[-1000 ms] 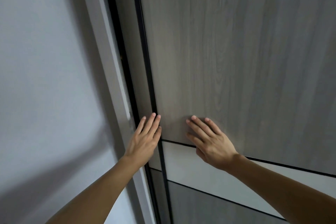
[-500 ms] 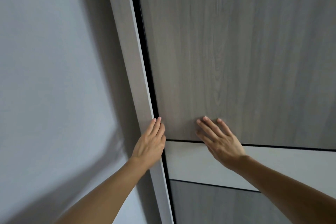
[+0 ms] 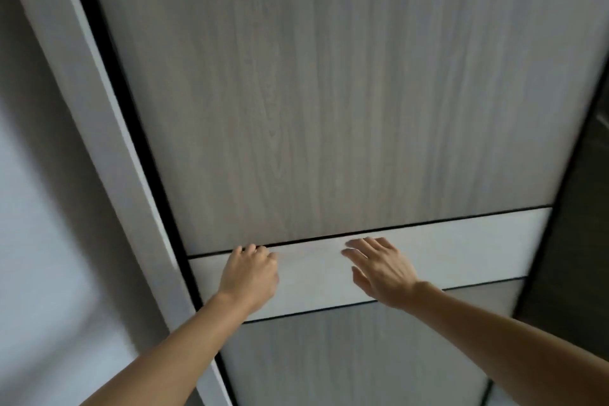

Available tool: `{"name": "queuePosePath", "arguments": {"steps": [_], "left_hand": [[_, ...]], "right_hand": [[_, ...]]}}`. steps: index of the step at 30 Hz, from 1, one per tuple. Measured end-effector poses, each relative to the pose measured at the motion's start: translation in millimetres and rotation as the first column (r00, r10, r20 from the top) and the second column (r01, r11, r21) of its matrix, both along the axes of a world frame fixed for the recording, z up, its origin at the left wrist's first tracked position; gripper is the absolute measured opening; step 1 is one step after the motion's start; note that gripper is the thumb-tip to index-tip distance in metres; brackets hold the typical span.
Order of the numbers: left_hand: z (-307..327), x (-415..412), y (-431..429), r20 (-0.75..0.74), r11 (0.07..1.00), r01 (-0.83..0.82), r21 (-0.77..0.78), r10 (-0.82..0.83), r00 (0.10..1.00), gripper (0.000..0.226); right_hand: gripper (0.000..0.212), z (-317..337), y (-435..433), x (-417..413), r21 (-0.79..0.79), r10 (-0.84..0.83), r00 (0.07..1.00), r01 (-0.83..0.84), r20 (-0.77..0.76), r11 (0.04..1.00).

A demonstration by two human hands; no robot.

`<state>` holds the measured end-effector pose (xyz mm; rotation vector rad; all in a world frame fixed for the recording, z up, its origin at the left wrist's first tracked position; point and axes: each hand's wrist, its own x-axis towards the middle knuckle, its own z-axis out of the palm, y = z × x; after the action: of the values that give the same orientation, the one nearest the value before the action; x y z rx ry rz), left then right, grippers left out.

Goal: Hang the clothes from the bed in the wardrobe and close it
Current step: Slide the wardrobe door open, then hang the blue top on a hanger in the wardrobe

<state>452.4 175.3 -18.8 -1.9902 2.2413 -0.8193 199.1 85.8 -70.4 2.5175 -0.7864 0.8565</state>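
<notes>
The wardrobe's sliding door fills the view: grey wood-grain panels with a white band across the middle. Its left edge lies against the pale wardrobe frame, and no gap shows between them. My left hand is at the left end of the white band, fingers curled under and knuckles at the black groove, holding nothing. My right hand lies on the band further right with its fingers straight and spread. No clothes or bed are in view.
A plain light wall runs down the left of the frame. Beyond the door's black right edge is a dark panel. The picture is slightly blurred by motion.
The door's left edge has closed against the frame, and the dark gap is gone. Both hands have dropped from the wood panel to the white band, and the left fingers have curled.
</notes>
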Motion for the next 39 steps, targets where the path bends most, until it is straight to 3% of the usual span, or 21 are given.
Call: {"name": "queuePosePath", "arguments": {"steps": [3,5,8,11,16,22,27,30,34,39], "left_hand": [[-8,-76,-23,-0.035,0.992,0.112,0.051,-0.110,0.993,0.027],[-9,-135,-37,-0.093,0.981,0.158,0.115,-0.148,0.985,0.010],[-19,-227,-59,-0.137,0.962,0.239,0.134,-0.221,0.966,0.024],[-26,-318,-79,-0.162,0.934,0.319,0.162,-0.294,0.942,0.026],[-35,-457,-102,-0.189,0.873,0.452,0.183,-0.420,0.888,0.025],[-37,-593,-134,-0.185,0.779,0.594,0.203,-0.565,0.804,0.025],[-45,-701,-184,-0.186,0.687,0.696,0.208,-0.671,0.718,0.025],[-51,-774,-218,-0.193,0.622,0.752,0.216,-0.728,0.658,0.025],[-49,-872,-253,-0.213,0.505,0.832,0.229,-0.808,0.549,0.025],[-45,-1003,-272,-0.274,0.316,0.925,0.211,-0.889,0.366,0.027]], "right_hand": [[0.027,-8,4,-78,0.090,-0.161,0.986,0.164,-0.040,0.982],[0.028,-11,9,-139,0.127,-0.275,0.959,0.282,-0.068,0.951],[0.027,-12,19,-235,0.140,-0.419,0.902,0.430,-0.098,0.892],[0.021,-15,26,-330,0.175,-0.548,0.830,0.557,-0.100,0.812],[0.027,-21,40,-469,0.222,-0.736,0.667,0.740,-0.120,0.634],[0.030,-22,52,-590,0.236,-0.835,0.524,0.844,-0.168,0.482],[0.020,-44,40,-679,0.256,-0.899,0.396,0.903,-0.188,0.345],[0.029,-45,31,-736,0.253,-0.926,0.306,0.935,-0.222,0.249],[0.031,-36,24,-811,0.306,-0.959,0.138,0.950,-0.248,0.058],[0.033,-33,47,-895,0.336,-0.976,-0.022,0.937,-0.215,-0.095]]}}
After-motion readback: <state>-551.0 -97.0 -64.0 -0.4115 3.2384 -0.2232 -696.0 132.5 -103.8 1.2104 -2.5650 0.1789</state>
